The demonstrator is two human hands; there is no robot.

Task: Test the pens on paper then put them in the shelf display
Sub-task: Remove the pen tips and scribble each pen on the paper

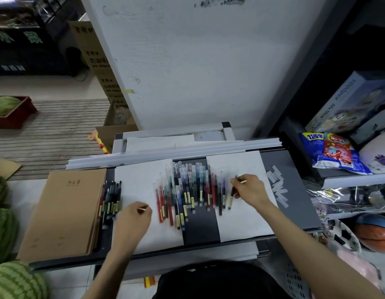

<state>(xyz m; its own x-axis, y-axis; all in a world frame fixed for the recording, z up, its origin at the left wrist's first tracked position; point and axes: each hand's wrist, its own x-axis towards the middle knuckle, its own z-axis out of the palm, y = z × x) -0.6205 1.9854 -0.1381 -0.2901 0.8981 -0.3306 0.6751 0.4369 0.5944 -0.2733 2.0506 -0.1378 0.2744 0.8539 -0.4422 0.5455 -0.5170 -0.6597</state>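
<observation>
**Right hand on a pen, left hand curled on the paper**

Nearest me, the desk point(295, 190) front edge runs under both wrists, and there's bare right sheet point(247, 221) on the near side of the right hand point(249, 189). Left of the left hand point(133, 214) a row of dark pens point(110, 201) lies beside brown notebooks point(64, 212) at the desk's left edge. The pile of pens point(187, 190) sits between the hands. Right of the right grip, white caps point(278, 188) lie on open desk. Beyond it, long white strips point(187, 151) line the back. The pen labels are blurred. The left fingers tuck under, so I can't tell if they pinch anything. The right grip is closed round a dark pen point(232, 194) lying on that sheet.
</observation>
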